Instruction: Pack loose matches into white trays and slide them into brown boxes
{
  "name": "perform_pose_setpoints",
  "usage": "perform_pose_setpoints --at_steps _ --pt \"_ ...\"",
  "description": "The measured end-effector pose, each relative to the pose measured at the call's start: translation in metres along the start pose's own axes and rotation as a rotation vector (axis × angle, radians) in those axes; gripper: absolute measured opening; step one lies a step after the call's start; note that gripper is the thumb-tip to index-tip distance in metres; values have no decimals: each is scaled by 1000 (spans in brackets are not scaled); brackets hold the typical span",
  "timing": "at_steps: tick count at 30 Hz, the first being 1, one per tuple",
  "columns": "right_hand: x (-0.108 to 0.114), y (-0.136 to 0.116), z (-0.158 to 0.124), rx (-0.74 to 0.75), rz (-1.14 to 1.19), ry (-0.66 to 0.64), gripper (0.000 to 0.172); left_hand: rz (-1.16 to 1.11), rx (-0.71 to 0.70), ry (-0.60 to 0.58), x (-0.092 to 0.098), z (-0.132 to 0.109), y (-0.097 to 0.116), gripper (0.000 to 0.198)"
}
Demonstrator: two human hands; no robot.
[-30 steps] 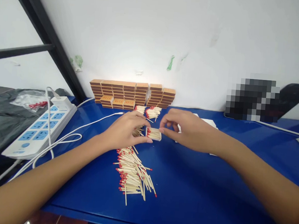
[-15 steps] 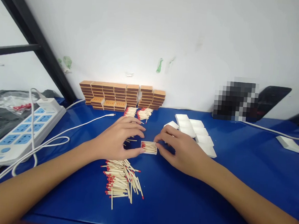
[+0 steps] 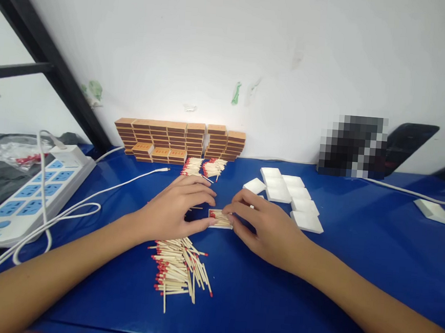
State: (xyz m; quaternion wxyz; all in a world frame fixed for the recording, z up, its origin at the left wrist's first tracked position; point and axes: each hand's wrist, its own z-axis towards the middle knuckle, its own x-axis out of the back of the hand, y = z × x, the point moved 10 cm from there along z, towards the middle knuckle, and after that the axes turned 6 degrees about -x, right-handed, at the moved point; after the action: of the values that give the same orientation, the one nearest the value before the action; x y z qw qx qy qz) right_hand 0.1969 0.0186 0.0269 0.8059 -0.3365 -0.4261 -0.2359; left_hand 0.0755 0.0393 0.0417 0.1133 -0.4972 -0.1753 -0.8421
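Blue tabletop (image 3: 265, 303) supports, near its middle, a small white tray (image 3: 221, 227) holding red-headed matches (image 3: 221, 218). Left hand (image 3: 177, 204) spreads wide, thumb at one end, probably steadying it; right hand (image 3: 266, 224) bunches its fingertips at the other, grip unclear. Beyond lie loose matches (image 3: 178, 271), open trays (image 3: 278, 192) and stacked matchboxes (image 3: 176, 138), contents hidden.

Fingers (image 3: 247, 210) at matchbox tray (image 3: 220, 227), loose matches (image 3: 179, 271) nearby, stacked matchboxes (image 3: 159, 137)

The left hand (image 3: 183, 204) hides the match pile's (image 3: 178, 268) far edge, and a dark object (image 3: 347, 150) by the wall (image 3: 170, 44) is pixelated.
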Motion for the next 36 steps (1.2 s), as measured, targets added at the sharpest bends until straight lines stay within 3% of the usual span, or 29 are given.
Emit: perform_pose_setpoints --at_steps 7,26,31,36 --pt "-3 4 -3 -2 -5 -19 24 -23 -91 36 5 0 11 13" --pt "0 -5 -2 48 16 -28 27 -54 -100 51 6 2 15 20" --pt "-1 -2 -2 29 14 -34 30 -33 -76 -1 -1 1 11 36" --pt "0 -6 -3 68 26 -35 32 -31 -32 -46 -8 -1 4 29"
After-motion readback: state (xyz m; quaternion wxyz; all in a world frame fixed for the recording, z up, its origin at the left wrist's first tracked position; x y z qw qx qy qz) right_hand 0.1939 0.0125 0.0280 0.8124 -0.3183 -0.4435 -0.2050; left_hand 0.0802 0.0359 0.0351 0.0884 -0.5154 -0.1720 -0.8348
